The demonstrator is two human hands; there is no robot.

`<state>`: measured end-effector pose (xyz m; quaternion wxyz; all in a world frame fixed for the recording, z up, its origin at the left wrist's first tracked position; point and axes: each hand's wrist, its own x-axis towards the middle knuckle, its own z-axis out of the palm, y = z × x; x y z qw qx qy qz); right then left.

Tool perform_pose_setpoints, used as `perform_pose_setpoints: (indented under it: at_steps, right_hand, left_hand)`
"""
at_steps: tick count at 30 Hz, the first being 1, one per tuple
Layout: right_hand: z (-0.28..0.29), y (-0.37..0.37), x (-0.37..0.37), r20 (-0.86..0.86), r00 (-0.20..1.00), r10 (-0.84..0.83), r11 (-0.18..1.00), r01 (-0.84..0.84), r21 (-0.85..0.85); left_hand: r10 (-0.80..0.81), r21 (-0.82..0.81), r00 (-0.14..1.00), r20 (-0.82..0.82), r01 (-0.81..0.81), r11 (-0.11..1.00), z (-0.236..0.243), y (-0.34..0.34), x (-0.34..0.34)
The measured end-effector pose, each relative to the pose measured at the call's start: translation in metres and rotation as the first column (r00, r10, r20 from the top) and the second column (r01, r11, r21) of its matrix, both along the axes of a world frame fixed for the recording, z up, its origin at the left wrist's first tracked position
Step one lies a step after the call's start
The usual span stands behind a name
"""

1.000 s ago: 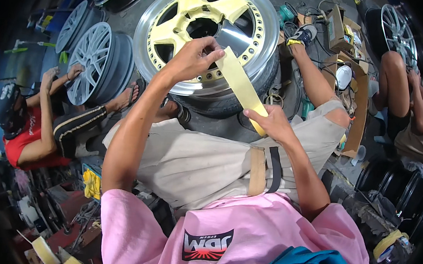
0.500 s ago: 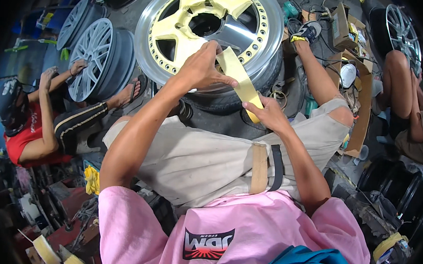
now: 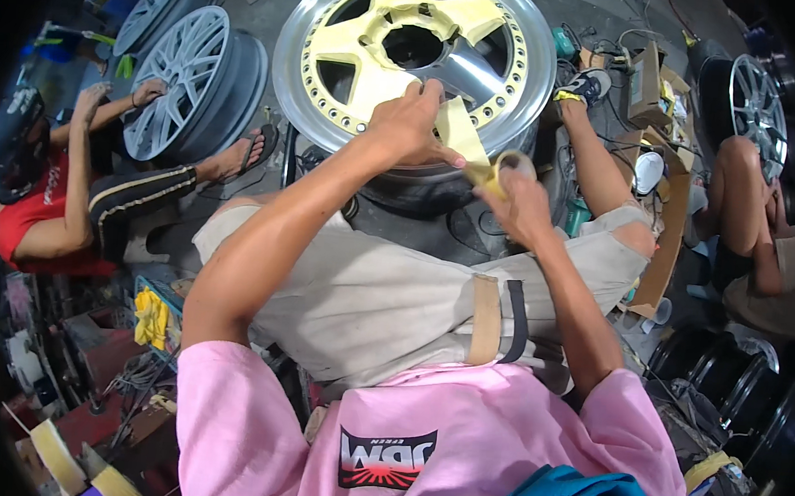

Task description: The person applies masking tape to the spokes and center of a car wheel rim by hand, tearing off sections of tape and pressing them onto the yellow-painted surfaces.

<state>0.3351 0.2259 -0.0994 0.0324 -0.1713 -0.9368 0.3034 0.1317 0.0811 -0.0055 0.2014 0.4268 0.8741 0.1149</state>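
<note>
A car wheel (image 3: 290, 65) with a polished outer lip lies face up in front of me. Yellow masking tape (image 3: 343, 37) covers most of its spokes, and one spoke (image 3: 474, 71) at the right shows bare shiny metal. My left hand (image 3: 410, 127) is bent at the near edge of the wheel, gripping a strip of masking tape (image 3: 461, 128) between thumb and fingers. To its right, my right hand (image 3: 520, 206) is closed around the roll of masking tape (image 3: 516, 167), slightly blurred. The strip runs between both hands; its join with the roll is partly hidden.
Two grey wheels (image 3: 181, 81) stand at the left beside a seated person in red (image 3: 54, 215). Cardboard boxes (image 3: 660, 257) with odds and ends are at the right, near another person's knee (image 3: 743, 162). More tape rolls (image 3: 58, 457) sit at lower left.
My right hand has turned the tape roll upright and brought it nearer my left hand. The stretch of tape between the hands is shorter. The view has shifted slightly.
</note>
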Motion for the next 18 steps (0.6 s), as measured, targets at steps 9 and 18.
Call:
perform_pose_setpoints:
  at_steps: [9,18]
  right_hand:
    - [-0.021,0.079,0.0,0.109,0.99,-0.093,0.978,0.071,0.197]
    - [-0.109,0.067,0.043,0.402,0.899,0.172,0.954,-0.253,0.157]
  left_hand:
    - [-0.069,-0.115,0.997,0.024,0.072,0.991,0.005,0.004,-0.005]
    - [-0.131,0.001,0.991,-0.015,0.131,0.991,0.018,-0.007,-0.002]
